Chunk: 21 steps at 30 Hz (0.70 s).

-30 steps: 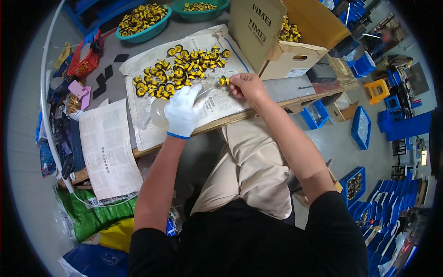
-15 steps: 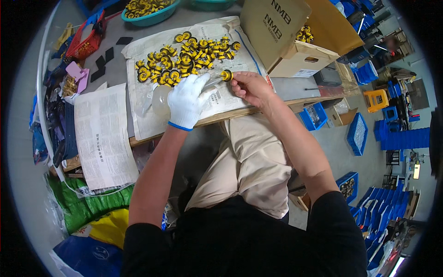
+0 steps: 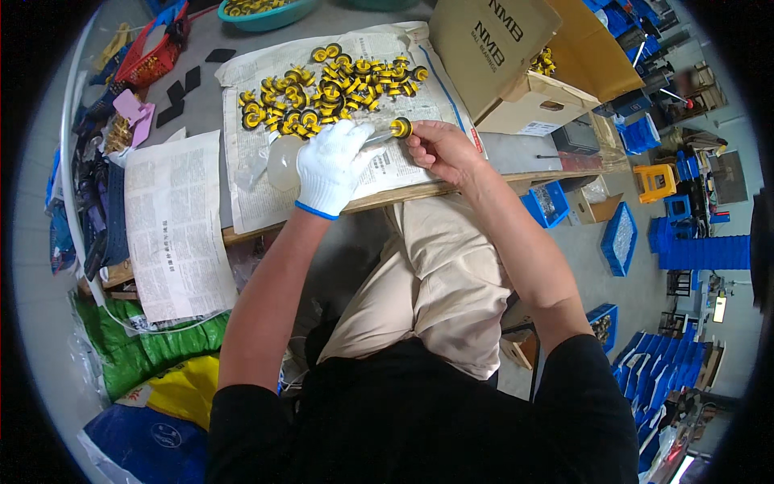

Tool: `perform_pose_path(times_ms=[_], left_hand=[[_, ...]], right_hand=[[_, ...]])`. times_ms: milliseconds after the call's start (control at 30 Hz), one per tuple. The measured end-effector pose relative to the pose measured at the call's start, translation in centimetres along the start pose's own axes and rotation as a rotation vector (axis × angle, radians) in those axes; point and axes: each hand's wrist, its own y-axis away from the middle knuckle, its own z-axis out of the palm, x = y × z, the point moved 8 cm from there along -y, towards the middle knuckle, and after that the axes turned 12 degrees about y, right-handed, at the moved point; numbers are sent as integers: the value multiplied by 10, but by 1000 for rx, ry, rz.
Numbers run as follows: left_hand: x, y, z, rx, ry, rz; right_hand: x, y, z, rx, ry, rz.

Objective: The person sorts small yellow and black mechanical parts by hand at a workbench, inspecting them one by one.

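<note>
My left hand (image 3: pixel 332 168), in a white knit glove with a blue cuff, is closed around what looks like a translucent squeeze bottle (image 3: pixel 282 164). Its round end shows left of the glove, and a pale, narrow tip (image 3: pixel 379 137) sticks out on the right. That tip points at a small yellow-and-black wheel (image 3: pixel 401 127); whether they touch I cannot tell. My bare right hand (image 3: pixel 442 152) pinches the wheel by its edge, between thumb and fingers. Beyond both hands, many similar yellow-and-black wheels (image 3: pixel 330 90) lie heaped on newspaper (image 3: pixel 242 189).
Behind right stands an open cardboard box (image 3: pixel 528 101) with more yellow parts. At the back is a teal basin (image 3: pixel 270 19) of parts. A red basket (image 3: pixel 149 60), black pads (image 3: pixel 171 113) and a newspaper sheet (image 3: pixel 173 234) lie left. Blue crates (image 3: pixel 621 238) stand on the floor.
The whole view has shifted slightly. Both hands keep their holds, with the bottle's tip still directed at the wheel.
</note>
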Motion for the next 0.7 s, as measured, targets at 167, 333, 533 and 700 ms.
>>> perform_pose_path(times_ms=[167,333,533,700], left_hand=[[0,0,-2,-2,7,0],[0,1,-2,12,-1,21],[0,0,-2,24,18,27],[-1,0,-2,20,9,27]], right_hand=[[1,-1,1,-13,4,13],[1,0,1,-47,12,18],[2,1,1,-57,-2,38],[1,2,3,-76,12,31]])
